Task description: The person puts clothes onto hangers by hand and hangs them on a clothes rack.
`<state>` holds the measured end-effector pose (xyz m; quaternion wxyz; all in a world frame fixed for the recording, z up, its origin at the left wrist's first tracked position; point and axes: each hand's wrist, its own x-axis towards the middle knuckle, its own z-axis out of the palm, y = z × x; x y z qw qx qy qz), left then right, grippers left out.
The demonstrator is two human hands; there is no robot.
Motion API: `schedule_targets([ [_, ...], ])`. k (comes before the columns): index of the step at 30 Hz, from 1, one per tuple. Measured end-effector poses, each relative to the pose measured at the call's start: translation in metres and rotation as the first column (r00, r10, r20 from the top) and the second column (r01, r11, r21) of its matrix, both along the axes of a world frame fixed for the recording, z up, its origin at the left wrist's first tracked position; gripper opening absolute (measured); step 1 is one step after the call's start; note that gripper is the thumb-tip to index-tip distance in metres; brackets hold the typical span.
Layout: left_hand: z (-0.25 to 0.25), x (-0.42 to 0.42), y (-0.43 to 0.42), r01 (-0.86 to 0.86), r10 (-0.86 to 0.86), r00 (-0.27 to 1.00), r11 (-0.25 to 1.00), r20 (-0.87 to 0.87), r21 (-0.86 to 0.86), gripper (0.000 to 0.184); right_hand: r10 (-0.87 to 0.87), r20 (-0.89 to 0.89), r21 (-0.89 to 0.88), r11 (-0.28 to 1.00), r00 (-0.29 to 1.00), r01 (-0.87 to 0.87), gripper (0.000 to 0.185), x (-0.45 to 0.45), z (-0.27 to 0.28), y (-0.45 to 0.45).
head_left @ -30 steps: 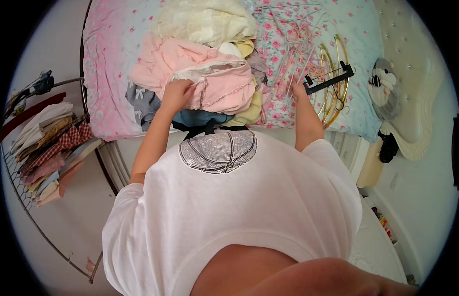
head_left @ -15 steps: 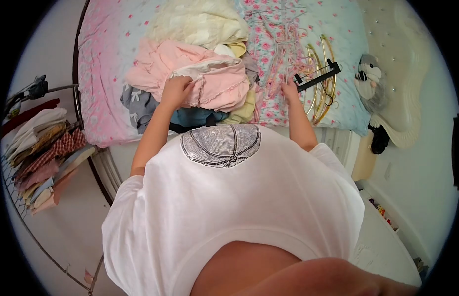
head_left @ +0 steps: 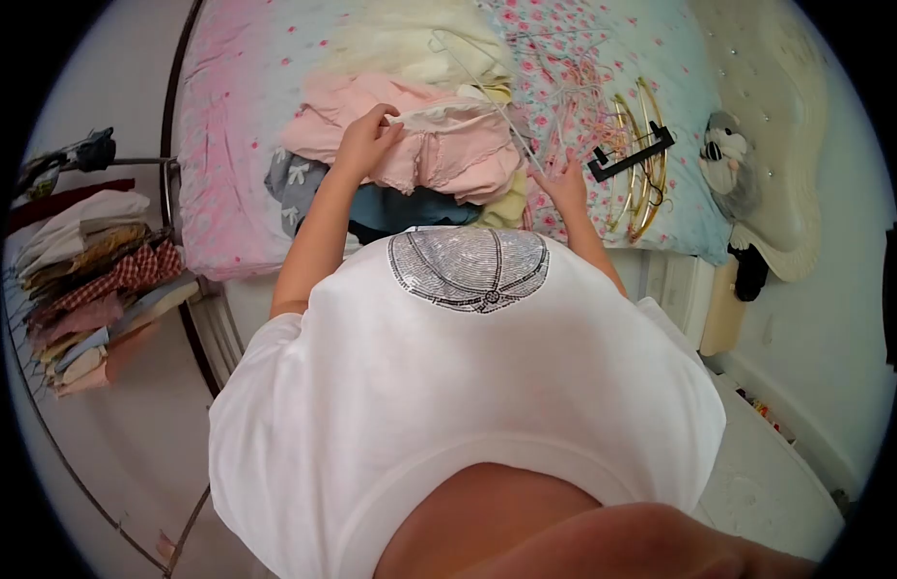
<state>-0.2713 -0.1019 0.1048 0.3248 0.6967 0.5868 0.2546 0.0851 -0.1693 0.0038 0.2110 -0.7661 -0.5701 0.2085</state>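
Observation:
A pink garment (head_left: 458,154) with a pale waistband and ruffled trim lies on a heap of clothes on the bed. My left hand (head_left: 369,140) is at the left end of its waistband, with thumb and fingers curled at the edge. My right hand (head_left: 564,183) holds a thin, pale hanger (head_left: 482,89) by one end, and the hanger slants up and left over the pink garment. Beneath lie a grey garment with white bows (head_left: 296,188), a dark teal garment (head_left: 410,207) and a yellow one (head_left: 506,207). A cream garment (head_left: 424,48) lies behind.
Several pale hangers (head_left: 574,92) lie tangled on the flowered bedding. Gold hangers (head_left: 644,193) and a black clip hanger (head_left: 632,154) are to their right. A grey plush toy (head_left: 728,164) sits by the headboard (head_left: 781,125). Clothes hang on a rack (head_left: 110,280) at left.
My right hand has raised a pale hanger from the tangled ones, toward the pink garment. My left hand has shifted up to the waistband. The whole view has moved slightly.

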Motion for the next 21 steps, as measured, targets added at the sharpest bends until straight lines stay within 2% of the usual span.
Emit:
schedule_targets([
  [3,0.004,-0.026,-0.001,0.192,-0.181,0.975,0.978,-0.129,0.078,0.026,0.026,0.038,-0.054,0.998,0.999,-0.024,0.085,-0.013,0.042,0.006],
  [7,0.031,-0.054,-0.002,0.419,-0.366,0.884,0.896,-0.291,0.149,0.019,0.183,0.170,0.152,0.966,0.968,-0.209,0.085,0.022,0.021,0.027],
  [9,0.039,-0.064,0.000,0.453,-0.396,0.878,0.869,-0.270,0.198,0.017,0.242,0.309,0.259,0.909,0.920,-0.326,0.078,0.035,0.026,0.038],
  [12,0.061,-0.070,0.003,0.502,-0.442,0.857,0.832,-0.267,0.236,0.018,0.236,0.400,0.195,0.923,0.886,-0.333,0.074,0.015,0.076,0.048],
  [16,0.064,-0.074,0.009,0.565,-0.501,0.823,0.775,-0.269,0.283,0.015,0.367,0.326,0.281,0.842,0.871,-0.460,0.074,0.006,0.087,0.064],
  [18,0.068,-0.071,0.012,0.609,-0.546,0.788,0.760,-0.283,0.227,0.014,0.413,0.304,0.277,0.824,0.859,-0.494,0.073,-0.006,0.089,0.068],
  [19,0.070,-0.067,0.012,0.630,-0.570,0.769,0.751,-0.290,0.198,0.013,0.408,0.334,0.318,0.800,0.850,-0.509,0.072,-0.018,0.094,0.066],
  [21,0.069,-0.057,0.012,0.649,-0.569,0.756,0.717,-0.323,0.256,0.013,0.396,0.392,0.391,0.745,0.830,-0.540,0.071,-0.046,0.102,0.061],
])
